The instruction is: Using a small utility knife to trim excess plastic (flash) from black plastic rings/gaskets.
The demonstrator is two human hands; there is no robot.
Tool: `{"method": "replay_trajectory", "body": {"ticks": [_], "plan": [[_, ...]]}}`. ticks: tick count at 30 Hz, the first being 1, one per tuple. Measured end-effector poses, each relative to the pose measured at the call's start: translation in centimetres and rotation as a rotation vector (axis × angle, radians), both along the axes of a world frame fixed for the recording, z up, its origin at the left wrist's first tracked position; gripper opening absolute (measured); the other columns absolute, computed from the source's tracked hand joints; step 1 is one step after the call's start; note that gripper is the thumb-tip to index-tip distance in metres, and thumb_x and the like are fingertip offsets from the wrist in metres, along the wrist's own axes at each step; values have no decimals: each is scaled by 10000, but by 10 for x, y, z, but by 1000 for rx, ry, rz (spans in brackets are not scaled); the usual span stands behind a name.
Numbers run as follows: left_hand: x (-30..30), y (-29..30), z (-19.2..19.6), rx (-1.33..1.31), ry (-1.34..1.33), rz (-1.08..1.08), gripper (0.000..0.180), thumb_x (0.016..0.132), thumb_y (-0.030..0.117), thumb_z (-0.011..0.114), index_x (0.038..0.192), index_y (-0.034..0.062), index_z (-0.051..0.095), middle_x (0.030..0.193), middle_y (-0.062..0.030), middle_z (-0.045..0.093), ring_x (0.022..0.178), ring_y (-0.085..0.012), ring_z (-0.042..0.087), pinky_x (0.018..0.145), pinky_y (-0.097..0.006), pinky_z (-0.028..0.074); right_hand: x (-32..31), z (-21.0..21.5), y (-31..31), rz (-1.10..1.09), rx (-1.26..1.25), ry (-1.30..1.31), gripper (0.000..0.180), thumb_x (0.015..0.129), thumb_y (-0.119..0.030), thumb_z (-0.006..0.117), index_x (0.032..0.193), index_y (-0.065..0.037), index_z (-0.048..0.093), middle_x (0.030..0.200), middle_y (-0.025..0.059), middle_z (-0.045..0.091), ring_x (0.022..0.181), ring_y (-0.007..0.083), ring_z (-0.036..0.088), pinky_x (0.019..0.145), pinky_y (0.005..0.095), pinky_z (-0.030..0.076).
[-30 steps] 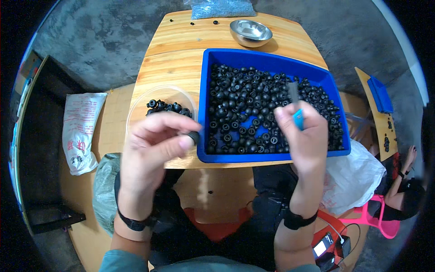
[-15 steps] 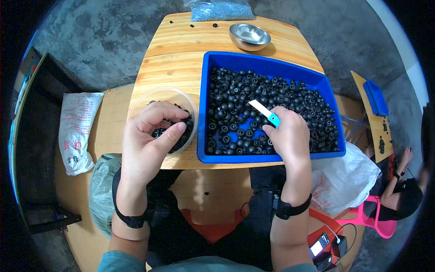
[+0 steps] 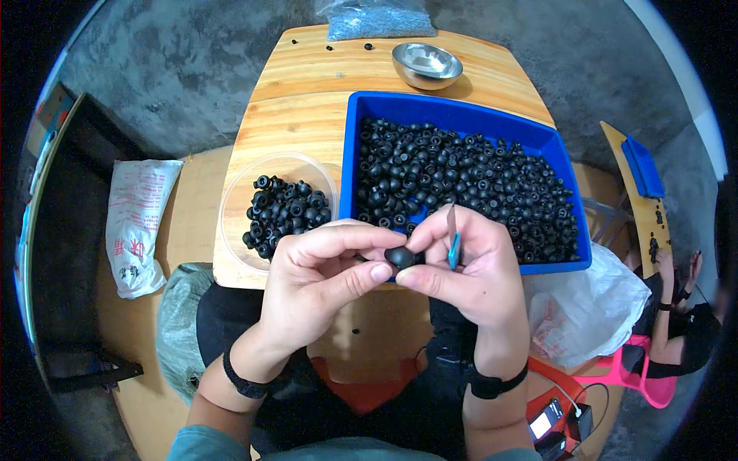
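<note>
While both hands pinch 1 black rubber cap (image 3: pixel 400 256) at the bench's near edge, it could slip.
Left hand (image 3: pixel 323 280) grips the cap; right hand (image 3: pixel 469 269) also holds a small blue-handled blade (image 3: pixel 453 237), which might nick a fingertip.

Table (image 3: pixel 300 100): pale varnished wood, smooth. Bin (image 3: pixel 350 165): glossy blue plastic, full of matt black rubbery parts (image 3: pixel 461 177). Near-left tub (image 3: pixel 231 203): clear plastic. Far bowl (image 3: pixel 427 64): polished metal. Floor (image 3: pixel 177 69): rough grey concrete. Right bag (image 3: pixel 592 307): thin translucent plastic.

Wooden table (image 3: pixel 292 100) carries blue bin (image 3: pixel 351 165), clear bowl (image 3: pixel 231 201), steel bowl (image 3: pixel 427 64).
</note>
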State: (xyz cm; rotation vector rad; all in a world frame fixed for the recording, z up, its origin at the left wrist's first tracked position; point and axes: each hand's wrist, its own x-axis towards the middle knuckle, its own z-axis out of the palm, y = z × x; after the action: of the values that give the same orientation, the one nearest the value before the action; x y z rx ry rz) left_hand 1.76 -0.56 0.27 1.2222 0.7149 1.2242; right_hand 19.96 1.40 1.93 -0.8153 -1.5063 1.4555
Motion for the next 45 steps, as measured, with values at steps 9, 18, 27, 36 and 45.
{"method": "replay_trajectory", "body": {"ticks": [9,18,27,36,45], "plan": [[-2,-4,2,-169,-217,-100,219,830,57,619,1028,-36,613,872,-70,631,719,-87,573,657,-206,481,-6,0,-10,-129,229,-242,271,675,-190,787,718,-50,559,584,60,539,492,108,528,451,240,394],[-4,-9,13,-356,-243,-69,238,720,17,659,945,-54,629,933,-142,651,839,-190,631,792,-299,494,-10,8,-12,-126,427,-479,398,690,-359,744,669,-51,492,586,93,518,509,258,544,455,333,408],[-4,-8,12,-361,-257,-72,239,721,21,662,944,-57,629,934,-151,652,841,-196,632,797,-303,494,-9,9,-11,-133,509,-553,398,714,-391,707,693,-56,493,592,101,523,540,276,563,464,360,421],[-7,-7,5,-383,-233,-66,217,753,31,635,945,-71,629,924,-148,652,818,-177,626,754,-275,490,-14,10,-15,-155,577,-706,404,732,-422,674,684,-59,501,586,103,526,542,274,568,465,361,424],[-3,-8,7,-344,-224,-90,217,777,89,648,924,-68,632,863,-124,646,748,-157,611,699,-251,490,-6,4,-12,-74,292,-312,280,747,-253,735,719,-52,543,546,59,499,447,132,480,435,270,373]]}}
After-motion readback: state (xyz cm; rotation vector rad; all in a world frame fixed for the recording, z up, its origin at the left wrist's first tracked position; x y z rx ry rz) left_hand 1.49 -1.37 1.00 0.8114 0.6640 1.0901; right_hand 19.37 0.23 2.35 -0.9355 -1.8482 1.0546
